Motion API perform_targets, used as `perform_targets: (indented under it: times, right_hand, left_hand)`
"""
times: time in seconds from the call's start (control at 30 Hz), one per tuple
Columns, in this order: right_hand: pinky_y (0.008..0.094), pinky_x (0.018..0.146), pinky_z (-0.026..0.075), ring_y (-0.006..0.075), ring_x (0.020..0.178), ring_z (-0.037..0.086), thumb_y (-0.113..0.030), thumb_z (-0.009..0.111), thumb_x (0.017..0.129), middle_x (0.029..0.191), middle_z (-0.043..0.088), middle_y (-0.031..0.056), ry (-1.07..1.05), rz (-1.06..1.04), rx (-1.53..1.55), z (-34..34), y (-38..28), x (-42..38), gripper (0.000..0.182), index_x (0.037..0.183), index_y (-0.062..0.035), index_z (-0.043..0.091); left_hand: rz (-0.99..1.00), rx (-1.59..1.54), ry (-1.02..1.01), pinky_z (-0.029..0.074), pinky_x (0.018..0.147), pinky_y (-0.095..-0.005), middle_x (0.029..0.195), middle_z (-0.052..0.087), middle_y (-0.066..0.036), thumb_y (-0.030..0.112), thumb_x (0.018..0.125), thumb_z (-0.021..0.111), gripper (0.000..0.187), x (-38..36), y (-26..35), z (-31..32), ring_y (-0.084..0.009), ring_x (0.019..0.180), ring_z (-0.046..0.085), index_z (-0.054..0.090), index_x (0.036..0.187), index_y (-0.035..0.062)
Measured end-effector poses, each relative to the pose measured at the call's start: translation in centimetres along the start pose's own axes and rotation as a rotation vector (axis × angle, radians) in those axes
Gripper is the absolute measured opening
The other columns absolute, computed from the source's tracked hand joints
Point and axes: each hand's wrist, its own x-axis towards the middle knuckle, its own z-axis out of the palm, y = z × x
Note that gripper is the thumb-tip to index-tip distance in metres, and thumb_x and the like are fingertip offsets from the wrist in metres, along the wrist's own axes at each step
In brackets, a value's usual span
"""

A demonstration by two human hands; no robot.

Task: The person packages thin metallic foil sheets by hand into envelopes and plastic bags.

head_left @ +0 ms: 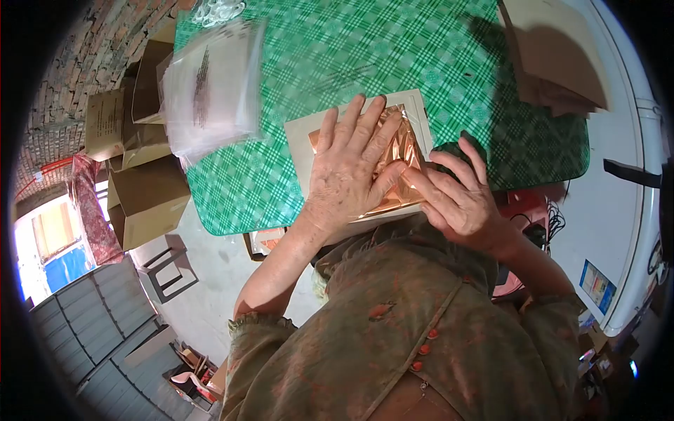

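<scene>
A shiny copper-coloured foil sheet (405, 146) lies on a pale flat board (302, 132) at the table's near edge. My left hand (347, 161) rests flat over the foil and board, palm down, its fingers spread and pointing away from me. At the foil's right edge is my right hand (456, 196), with thumb and index finger close together near my left thumb. Whether a bit of foil is between those fingertips is too small to tell. The other fingers of my right hand are bent and raised over the tablecloth.
The green checked tablecloth (316, 56) carries a stack of clear plastic sleeves (217, 91) at the left and brown sheets (554, 56) at the right. Open cardboard boxes (144, 200) stand beyond the left edge. A grey frame (168, 270) is on the floor.
</scene>
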Motion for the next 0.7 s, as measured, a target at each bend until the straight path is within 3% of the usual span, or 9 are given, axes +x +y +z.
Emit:
perform_targets:
  times: [0.37,0.7]
  right_hand:
    - [0.0591,0.123,0.039,0.0267,0.132,0.063,-0.013,0.072,0.091,0.125,0.072,0.0107,0.147,-0.04,-0.13,1.7,-0.6,-0.8,0.036,0.125,0.0001,0.075]
    - [0.0548,0.122,0.04,0.0311,0.143,0.058,-0.02,0.073,0.091,0.141,0.069,0.0191,0.037,-0.021,-0.125,0.7,-1.2,-0.3,0.035,0.118,0.0028,0.075]
  left_hand:
    - [0.001,0.006,-0.001,0.022,0.13,-0.0591,0.173,0.039,-0.012,0.051,0.107,0.058,0.069,0.0,0.0,0.0,-0.0376,0.16,0.033,0.046,0.165,0.0175]
    - [-0.006,-0.027,-0.014,0.02,0.13,-0.0588,0.174,0.038,-0.012,0.05,0.107,0.058,0.069,0.1,0.0,-0.1,-0.0373,0.161,0.032,0.044,0.166,0.017]
